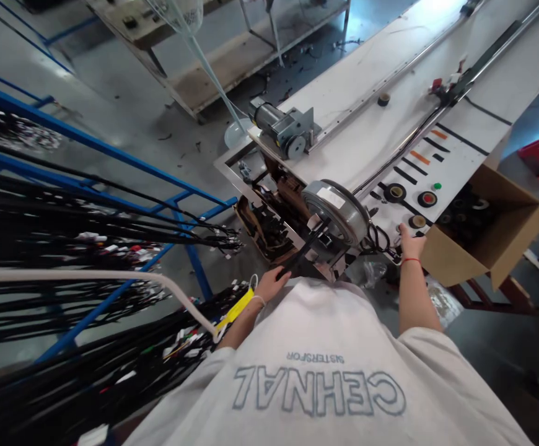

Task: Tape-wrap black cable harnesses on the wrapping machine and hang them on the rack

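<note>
Your left hand (272, 284) rested palm-down on a black strap-like bundle of cable (307, 246) at the near end of the long white workbench (367, 136). The fingers lay flat over the bundle; whether they had closed round it cannot be told from this view. The bundle ran up from under your hand toward the grey round drum (336, 210) mounted at the bench corner, and it touched the drum's lower edge.

Your right hand (410, 244) was at the bench edge, just beside a brown tape roll (419, 221). Its fingers were curled against the board, with black wires (377, 238) close by; a firm grip could not be confirmed.

Judged from the layout, the work was at an early or middle stage. One bundle was at the bench, under your hands. Many black harnesses (88, 235) hung on the blue rack (111, 155) to your left, apparently not yet handled. Two further tape rolls (411, 195) sat on the board, and more lay in the open cardboard box (487, 244) at the bench's right edge.
</note>
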`<state>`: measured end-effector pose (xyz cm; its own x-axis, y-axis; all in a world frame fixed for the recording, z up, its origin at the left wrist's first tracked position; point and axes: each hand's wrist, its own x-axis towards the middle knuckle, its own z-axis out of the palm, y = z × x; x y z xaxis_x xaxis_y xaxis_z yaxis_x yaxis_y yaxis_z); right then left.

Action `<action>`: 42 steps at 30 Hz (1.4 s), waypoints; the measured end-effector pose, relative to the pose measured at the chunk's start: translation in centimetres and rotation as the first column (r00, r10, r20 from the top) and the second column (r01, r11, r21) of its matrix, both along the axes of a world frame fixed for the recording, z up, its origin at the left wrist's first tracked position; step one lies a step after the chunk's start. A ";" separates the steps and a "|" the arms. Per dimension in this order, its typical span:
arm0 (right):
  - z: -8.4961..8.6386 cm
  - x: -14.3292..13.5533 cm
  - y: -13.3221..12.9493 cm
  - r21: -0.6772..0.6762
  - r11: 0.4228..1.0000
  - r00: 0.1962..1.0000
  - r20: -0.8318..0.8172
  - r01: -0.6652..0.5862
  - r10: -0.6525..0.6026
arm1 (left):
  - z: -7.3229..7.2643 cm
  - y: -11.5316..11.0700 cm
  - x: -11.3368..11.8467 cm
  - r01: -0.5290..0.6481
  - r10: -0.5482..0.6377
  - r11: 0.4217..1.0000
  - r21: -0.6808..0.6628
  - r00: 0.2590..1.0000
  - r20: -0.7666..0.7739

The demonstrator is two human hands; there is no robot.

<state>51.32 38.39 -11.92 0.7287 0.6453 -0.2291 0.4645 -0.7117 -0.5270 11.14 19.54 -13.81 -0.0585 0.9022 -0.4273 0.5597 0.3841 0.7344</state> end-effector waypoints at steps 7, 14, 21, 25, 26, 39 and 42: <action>-2.7 -0.5 -0.1 0.010 0.998 0.998 -0.010 0.062 -0.062 | 0.9 -0.9 0.1 -0.124 0.123 0.992 0.000 0.992 -0.019; -2.9 -0.1 0.2 0.041 0.996 0.997 0.022 0.075 -0.076 | 1.6 -2.8 -0.7 -0.218 0.214 0.975 -0.041 0.974 -0.071; -3.4 0.0 0.3 0.157 0.984 0.996 -0.025 0.084 -0.081 | 1.5 -2.9 0.1 -0.239 0.238 0.971 -0.014 0.970 -0.057; -3.1 -0.1 0.3 0.131 0.988 0.997 -0.020 0.081 -0.079 | 1.7 -1.5 0.6 -0.220 0.222 0.975 0.037 0.974 -0.048; -3.1 -0.1 0.4 0.127 0.989 0.997 -0.015 0.080 -0.079 | 1.8 -1.1 0.6 -0.207 0.210 0.977 0.050 0.977 -0.046; -3.9 0.3 0.5 0.156 0.984 0.996 -0.006 0.091 -0.092 | 0.3 2.8 1.7 -0.030 0.038 0.988 0.148 0.998 -0.056; -3.7 0.2 0.5 0.143 0.986 0.996 -0.007 0.087 -0.087 | 0.1 4.3 2.7 -0.025 0.036 0.985 0.171 0.998 -0.061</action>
<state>51.47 38.93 -15.67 0.7837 0.6053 -0.1393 0.4037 -0.6669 -0.6263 13.81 23.80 -13.72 -0.1090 0.9588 -0.2624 0.5972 0.2742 0.7538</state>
